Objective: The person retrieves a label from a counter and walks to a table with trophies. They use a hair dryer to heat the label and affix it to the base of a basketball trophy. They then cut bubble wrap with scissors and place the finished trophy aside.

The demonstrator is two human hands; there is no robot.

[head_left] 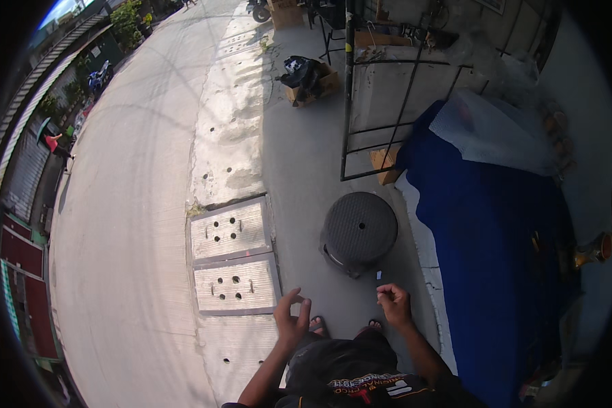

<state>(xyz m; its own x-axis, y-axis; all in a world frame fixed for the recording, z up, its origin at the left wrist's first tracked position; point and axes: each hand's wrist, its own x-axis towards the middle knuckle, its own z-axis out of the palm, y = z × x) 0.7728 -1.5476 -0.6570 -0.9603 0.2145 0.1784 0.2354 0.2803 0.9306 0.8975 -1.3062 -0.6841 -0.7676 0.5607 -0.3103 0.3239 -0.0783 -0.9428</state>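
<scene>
My left hand [293, 317] is held out in front of my body, thumb and forefinger apart, with nothing seen between them. Opposite it, my right hand [395, 304] is closed in a pinch; whatever lies in its fingertips, if anything, is too small to make out. Just beyond those fingertips shows a small pale strip [379, 275]; I cannot tell if it hangs from the hand or lies on the floor. Ahead of both hands stands a round black stool [361, 228] with a hole in the middle of its top, touched by neither hand.
A blue cloth [486, 258] covers a raised surface at right, with clear plastic sheeting [489, 132] on it. Beyond the stool is a black metal frame [347, 102]. A cardboard box with a black bag [302, 76] sits farther off. Concrete drain covers [230, 230] and a road lie left.
</scene>
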